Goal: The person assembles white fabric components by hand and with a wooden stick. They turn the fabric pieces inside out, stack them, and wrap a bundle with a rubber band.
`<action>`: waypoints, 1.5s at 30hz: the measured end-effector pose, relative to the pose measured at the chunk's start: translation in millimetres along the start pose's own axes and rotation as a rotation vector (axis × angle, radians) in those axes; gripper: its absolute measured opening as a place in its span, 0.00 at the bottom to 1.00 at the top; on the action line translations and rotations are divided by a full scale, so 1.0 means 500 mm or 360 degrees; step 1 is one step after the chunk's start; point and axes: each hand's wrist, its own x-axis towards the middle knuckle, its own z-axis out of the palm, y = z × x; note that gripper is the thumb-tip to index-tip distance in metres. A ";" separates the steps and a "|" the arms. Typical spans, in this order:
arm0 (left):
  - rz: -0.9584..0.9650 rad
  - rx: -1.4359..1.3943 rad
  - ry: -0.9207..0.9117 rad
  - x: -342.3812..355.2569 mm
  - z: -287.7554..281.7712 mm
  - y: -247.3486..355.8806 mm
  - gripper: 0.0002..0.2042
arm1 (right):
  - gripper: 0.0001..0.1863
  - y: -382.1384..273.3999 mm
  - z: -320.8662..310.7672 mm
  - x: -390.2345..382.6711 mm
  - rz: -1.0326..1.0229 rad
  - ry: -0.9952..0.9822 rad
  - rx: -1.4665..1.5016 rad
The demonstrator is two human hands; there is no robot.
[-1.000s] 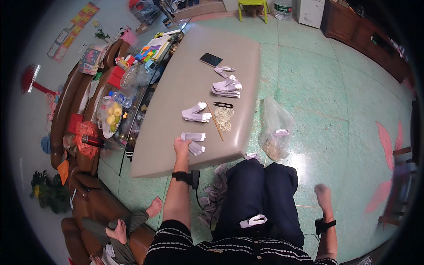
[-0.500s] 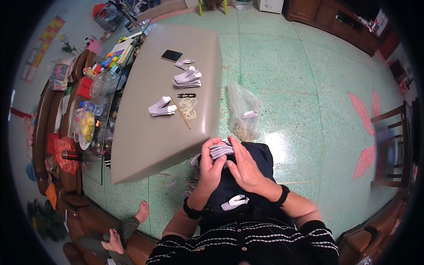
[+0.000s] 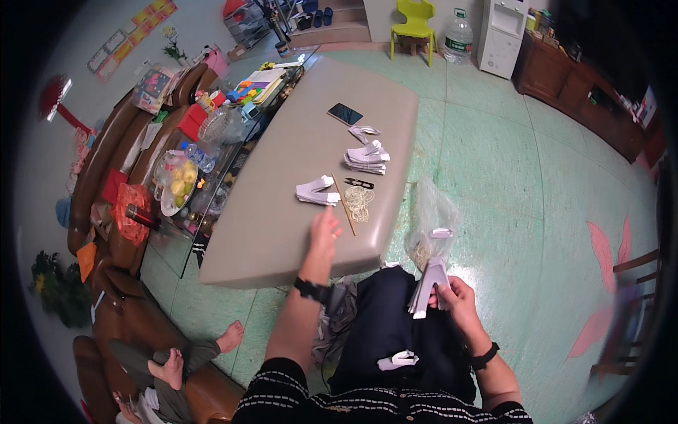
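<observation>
My left hand (image 3: 326, 230) reaches over the grey padded bench (image 3: 268, 219) with fingers apart and nothing in them, just below a V-shaped lilac bundle (image 3: 314, 191) with white ends. My right hand (image 3: 459, 300) grips a similar lilac stack (image 3: 429, 283) over my right thigh. Beside the bundle lie a thin wooden stick (image 3: 346, 212), tangled cream elastic bands (image 3: 359, 203) and small black snips (image 3: 358, 183). Further back are a tied lilac bundle (image 3: 366, 161), a loose lilac piece (image 3: 364, 132) and a phone (image 3: 345, 114). Another folded piece (image 3: 395, 360) rests on my lap.
A plastic bag (image 3: 434, 212) lies on the floor right of the bench. Left stand a cluttered glass table (image 3: 187, 226) and brown sofa (image 3: 113, 318), where another person's bare feet (image 3: 171, 369) show. A yellow chair (image 3: 413, 28), water cooler (image 3: 501, 42) and wooden cabinet (image 3: 565, 99) stand behind.
The stack in my left hand came from the bench to my lap into both hands, and is now in my right hand. My left hand has moved forward again, without it.
</observation>
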 end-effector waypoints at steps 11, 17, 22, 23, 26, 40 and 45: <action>0.0131 -0.0556 0.0550 0.413 -0.127 -0.019 0.31 | 0.09 0.018 -0.033 0.014 0.0095 0.0242 0.0048; 0.0003 -0.0604 0.0658 0.448 -0.086 -0.007 0.25 | 0.09 0.021 -0.037 0.021 0.0105 0.0300 -0.0063; 0.0038 -0.0572 0.0516 0.441 -0.055 0.002 0.25 | 0.10 0.038 -0.049 0.030 0.0080 0.0324 -0.0094; 0.0090 -0.0544 0.0495 0.425 -0.039 0.009 0.25 | 0.10 0.038 -0.050 0.031 0.0068 0.0330 -0.0089; 0.0288 -0.0421 0.0464 0.396 -0.046 0.016 0.26 | 0.11 0.030 -0.050 0.024 0.0076 0.0309 -0.0023; -0.0078 -0.0362 -0.1194 -0.214 -0.049 0.083 0.30 | 0.18 -0.021 -0.093 -0.013 0.0300 -0.0611 0.1311; -0.0431 -0.0241 -0.1676 -0.409 0.043 -0.024 0.35 | 0.19 0.000 -0.034 -0.050 0.0493 -0.0895 0.1526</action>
